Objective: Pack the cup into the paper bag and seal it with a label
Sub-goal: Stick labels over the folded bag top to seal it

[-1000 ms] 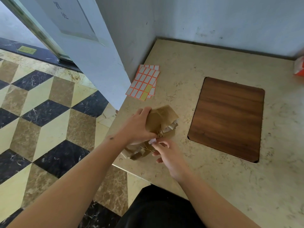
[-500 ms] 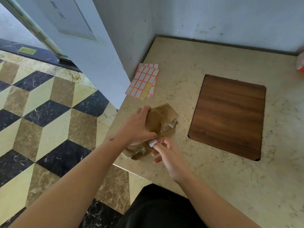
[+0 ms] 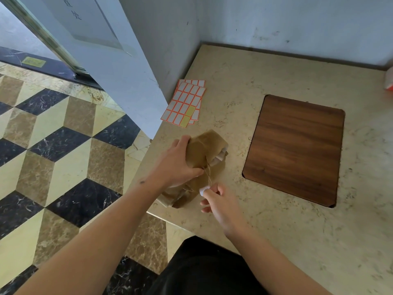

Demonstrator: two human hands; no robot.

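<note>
A crumpled brown paper bag (image 3: pixel 204 150) lies near the front left corner of the beige stone table (image 3: pixel 265 220). My left hand (image 3: pixel 176 165) grips the bag's folded top. A thin twine handle (image 3: pixel 207 176) runs from the bag to my right hand (image 3: pixel 219 201). That hand pinches a small white label (image 3: pixel 203 190) at the twine's end. Something pale shows at the bag's right opening (image 3: pixel 221 155); I cannot tell whether it is the cup. Two sheets of orange-bordered labels (image 3: pixel 185 103) lie at the table's left edge.
A dark wooden panel (image 3: pixel 297 147) is set into the table at the right. A red and white object (image 3: pixel 389 84) sits at the far right edge. A wall and a door stand behind and to the left; patterned floor lies below the table's edge.
My right hand has drawn back toward me and to the right, away from the bag, pulling the twine taut. My left hand stays on the bag.
</note>
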